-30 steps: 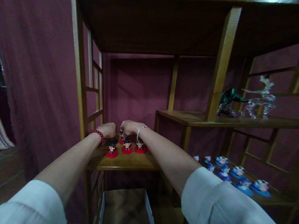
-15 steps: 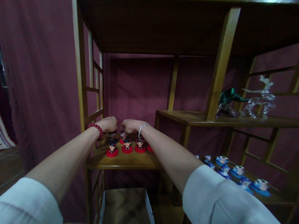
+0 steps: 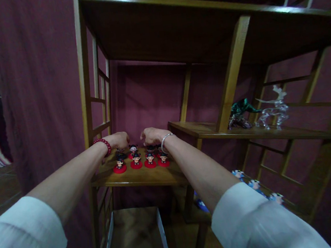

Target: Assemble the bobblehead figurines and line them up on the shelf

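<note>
Small figurines with dark hats and round red bases stand in two rows on the wooden shelf [image 3: 142, 177]. A front-row figurine [image 3: 136, 161] shows clearly, and a back-row figurine [image 3: 133, 150] stands between my hands. My left hand [image 3: 121, 139], with a red bead bracelet, is curled closed above a dark-haired figurine [image 3: 120, 150] at the back left. My right hand [image 3: 152, 135], with a silver bangle, is bent down with curled fingers over the back row, near another figurine [image 3: 149, 149]. Both sets of fingertips point away from me and are hidden.
A raised shelf at right holds a clear deer ornament [image 3: 274, 112] and a dark green ornament [image 3: 242, 112]. Blue-based figurines [image 3: 254, 185] stand lower right, partly behind my right arm. An open box [image 3: 134, 240] lies below. A wooden post [image 3: 84, 89] edges the shelf at left.
My right hand has moved right, away from my left hand, widening the gap between them. More figurines show beneath it. The view has shifted slightly to the right.
</note>
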### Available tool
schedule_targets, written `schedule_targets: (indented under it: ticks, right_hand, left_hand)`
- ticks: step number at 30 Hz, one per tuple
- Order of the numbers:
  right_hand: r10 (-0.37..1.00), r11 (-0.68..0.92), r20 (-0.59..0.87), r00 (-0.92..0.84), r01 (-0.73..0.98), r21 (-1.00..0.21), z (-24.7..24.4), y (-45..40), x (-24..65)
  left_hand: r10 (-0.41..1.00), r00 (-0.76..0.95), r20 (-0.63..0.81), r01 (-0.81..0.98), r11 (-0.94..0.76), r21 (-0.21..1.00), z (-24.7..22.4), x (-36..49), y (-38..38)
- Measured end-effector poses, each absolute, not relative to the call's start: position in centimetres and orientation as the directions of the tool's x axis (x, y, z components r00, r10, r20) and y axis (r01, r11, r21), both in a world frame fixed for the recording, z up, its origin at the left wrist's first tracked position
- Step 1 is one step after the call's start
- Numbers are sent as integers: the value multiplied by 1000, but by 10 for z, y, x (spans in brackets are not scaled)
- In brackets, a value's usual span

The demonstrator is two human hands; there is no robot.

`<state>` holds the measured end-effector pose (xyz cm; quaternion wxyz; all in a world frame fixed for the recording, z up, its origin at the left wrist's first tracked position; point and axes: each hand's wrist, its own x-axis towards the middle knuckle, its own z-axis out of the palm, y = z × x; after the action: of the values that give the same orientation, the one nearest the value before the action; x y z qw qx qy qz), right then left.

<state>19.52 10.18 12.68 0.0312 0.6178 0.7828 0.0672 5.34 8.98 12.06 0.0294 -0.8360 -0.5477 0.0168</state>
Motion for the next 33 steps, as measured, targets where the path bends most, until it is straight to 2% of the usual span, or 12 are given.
schedule_targets:
  ticks: [10,20,24,33]
  right_hand:
    - [971,228,-96,-218,967,115,123,92,209]
    - [979,179,-103,-174,983,44,116,94,208]
    - [977,187,-113,-181,981,43,113,94,207]
    - [973,207,-121,-195,973,99,114,88,205]
  left_hand:
    - [920,388,60,922,-386,-33,113,49,106]
    - [941,337,22,941,-337,-17,104,46,108]
    - [946,324,19,945,-322,-54,97,49,113]
    - [952,305,30,952,-304,-35,90,46,112]
